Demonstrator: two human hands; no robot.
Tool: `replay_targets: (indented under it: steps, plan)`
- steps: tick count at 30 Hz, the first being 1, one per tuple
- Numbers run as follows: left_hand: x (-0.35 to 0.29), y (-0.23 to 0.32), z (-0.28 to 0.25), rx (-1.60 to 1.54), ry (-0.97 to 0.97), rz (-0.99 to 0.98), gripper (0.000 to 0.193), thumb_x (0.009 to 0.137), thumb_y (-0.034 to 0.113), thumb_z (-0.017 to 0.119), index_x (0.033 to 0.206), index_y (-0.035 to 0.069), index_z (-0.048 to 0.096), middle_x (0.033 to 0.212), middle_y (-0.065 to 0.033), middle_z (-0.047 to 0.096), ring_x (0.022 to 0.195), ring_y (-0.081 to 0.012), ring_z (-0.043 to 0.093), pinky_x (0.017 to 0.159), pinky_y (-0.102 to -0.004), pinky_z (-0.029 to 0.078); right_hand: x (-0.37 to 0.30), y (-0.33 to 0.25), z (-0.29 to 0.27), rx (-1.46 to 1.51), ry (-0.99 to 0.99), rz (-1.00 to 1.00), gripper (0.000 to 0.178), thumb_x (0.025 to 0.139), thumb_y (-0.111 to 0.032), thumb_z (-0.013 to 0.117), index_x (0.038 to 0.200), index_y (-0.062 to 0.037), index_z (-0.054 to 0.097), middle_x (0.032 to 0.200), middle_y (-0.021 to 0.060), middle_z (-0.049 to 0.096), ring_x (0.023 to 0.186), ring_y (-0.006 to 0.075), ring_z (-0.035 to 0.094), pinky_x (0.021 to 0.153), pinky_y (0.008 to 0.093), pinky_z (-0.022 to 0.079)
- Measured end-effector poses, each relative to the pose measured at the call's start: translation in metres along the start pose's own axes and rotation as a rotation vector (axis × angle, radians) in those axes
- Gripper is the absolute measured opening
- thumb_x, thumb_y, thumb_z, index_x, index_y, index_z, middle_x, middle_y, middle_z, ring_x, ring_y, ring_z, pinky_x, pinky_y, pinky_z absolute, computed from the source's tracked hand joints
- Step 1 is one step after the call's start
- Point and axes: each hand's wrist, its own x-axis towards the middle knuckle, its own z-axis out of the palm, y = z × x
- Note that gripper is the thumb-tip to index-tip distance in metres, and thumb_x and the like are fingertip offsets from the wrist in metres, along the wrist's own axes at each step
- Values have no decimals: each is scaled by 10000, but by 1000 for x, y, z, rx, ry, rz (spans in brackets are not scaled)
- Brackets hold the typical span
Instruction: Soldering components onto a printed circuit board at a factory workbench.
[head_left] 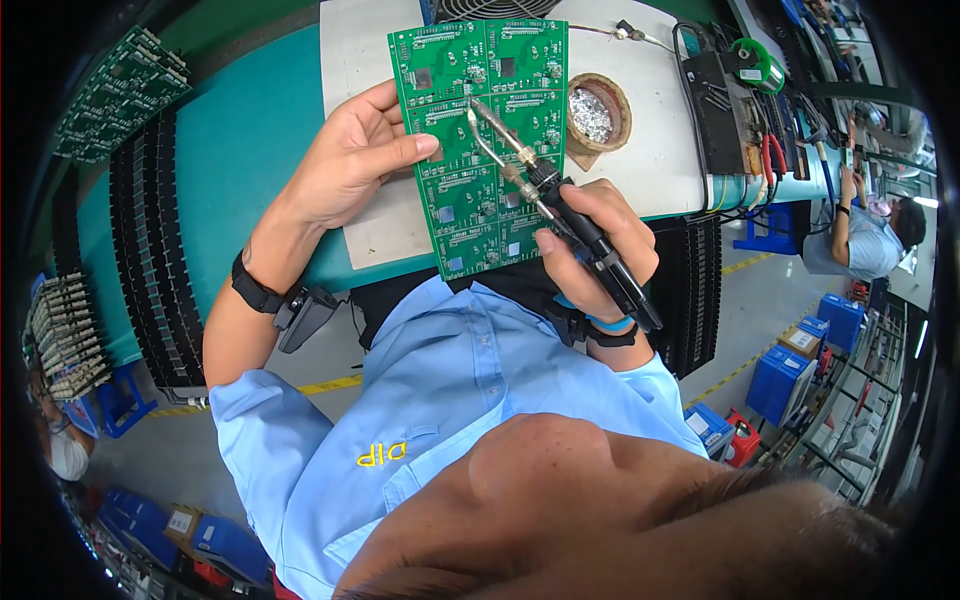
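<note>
A green circuit board panel (530, 75), made of several repeated boards, is held up over the bench. My left hand (345, 165) grips its left edge, thumb on the front face and fingers behind. In my right hand (610, 240) is a black-handled soldering iron (555, 185) with a thin metal feed tube alongside its barrel. The iron's tip points at the upper middle of the panel, near a row of small parts; whether it touches cannot be told. Right of the panel stands a round brown bowl (624, 112) with silvery scraps inside.
White sheets (650, 150) cover part of the teal bench (250, 130). A green wire spool (765, 70) and red-handled pliers (775, 155) are at the right. Black slotted racks (160, 250) and more boards (120, 95) stand left. Another person (860, 240) works far right.
</note>
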Motion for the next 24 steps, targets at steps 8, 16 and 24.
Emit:
replay_targets:
  steps: [8,16,24]
  plan:
    - [1,0,1,-16,12,-15,514,923,-7,650,1399,-4,458,1271,-96,636,1126,-157,627,981,-312,512,-33,10,-22,-116,217,154,469,791,-6,764,1223,78,599,1002,152,680,858,179,639,795,302,518]
    - [2,-3,0,-15,67,-23,543,902,-43,658,1402,-7,451,1282,-105,628,1157,-177,622,1000,-339,523,-54,40,-20,-172,351,415,486,824,25,744,1281,49,580,1100,134,687,944,145,651,873,286,519]
    - [2,-3,-2,-33,66,-20,562,893,-60,664,1407,-5,445,1294,-103,615,1162,-183,618,1010,-355,522,-39,27,-23,-99,250,282,507,811,61,726,1288,49,553,1140,173,657,960,193,653,874,321,522]
